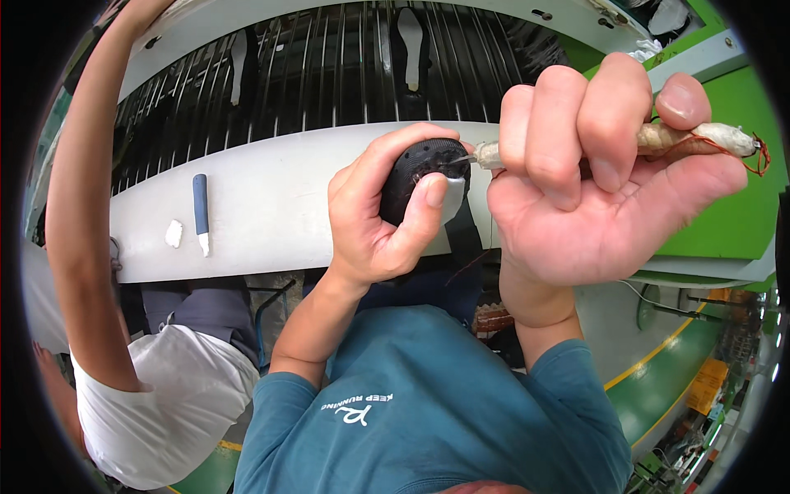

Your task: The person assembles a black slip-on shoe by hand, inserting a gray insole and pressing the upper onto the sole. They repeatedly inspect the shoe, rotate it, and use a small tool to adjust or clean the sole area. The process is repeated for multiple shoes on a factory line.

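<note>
My left hand [374,218] grips a black shoe [421,156] of mesh-like fabric with a pale grey-white patch on its near side. The thumb presses on that patch. In my right hand [576,177] is an awl [487,155], its long handle wrapped in pale tape, the fingers curled round it. Its thin metal tip points left and meets the shoe's dark surface; whether it has gone in I cannot tell. Reddish thread [765,156] is tied at the handle's far end. Most of the shoe's far side is hidden behind my fingers.
Below the shoe runs a white bench top [288,189] with a blue-handled tool [201,206] and a white scrap [174,234]. Beyond it, a roller conveyor [329,74] carries black shoes [410,41]. A co-worker's arm [86,206] reaches past at left. A green panel [732,198] stands at right.
</note>
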The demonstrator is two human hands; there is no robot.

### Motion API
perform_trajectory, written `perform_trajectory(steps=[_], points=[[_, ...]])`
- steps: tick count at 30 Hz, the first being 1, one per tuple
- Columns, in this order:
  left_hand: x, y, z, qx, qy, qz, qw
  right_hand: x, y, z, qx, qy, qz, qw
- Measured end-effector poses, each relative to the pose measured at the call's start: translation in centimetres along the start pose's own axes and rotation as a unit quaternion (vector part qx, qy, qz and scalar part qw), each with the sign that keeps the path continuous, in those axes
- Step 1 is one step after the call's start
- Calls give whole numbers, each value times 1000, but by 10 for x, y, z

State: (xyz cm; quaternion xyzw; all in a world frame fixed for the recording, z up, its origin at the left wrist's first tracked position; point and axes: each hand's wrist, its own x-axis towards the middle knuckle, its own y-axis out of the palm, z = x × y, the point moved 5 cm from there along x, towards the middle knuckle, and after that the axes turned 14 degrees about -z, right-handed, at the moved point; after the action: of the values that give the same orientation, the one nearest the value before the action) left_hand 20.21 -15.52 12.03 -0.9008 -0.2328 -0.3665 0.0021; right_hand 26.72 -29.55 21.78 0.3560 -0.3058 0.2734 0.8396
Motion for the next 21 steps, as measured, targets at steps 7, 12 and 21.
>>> perform_trajectory(steps=[7, 12, 21], points=[[7, -3, 7, 30, -6, -21, 999, 2, 2, -16, 9, 6, 37, 999], [6, -2, 15, 23, -41, -13, 999, 9, 5, -19, -17, 0, 34, 999], [3, -7, 13, 19, -33, 4, 999, 10, 16, -14, 0, 7, 20, 1000]])
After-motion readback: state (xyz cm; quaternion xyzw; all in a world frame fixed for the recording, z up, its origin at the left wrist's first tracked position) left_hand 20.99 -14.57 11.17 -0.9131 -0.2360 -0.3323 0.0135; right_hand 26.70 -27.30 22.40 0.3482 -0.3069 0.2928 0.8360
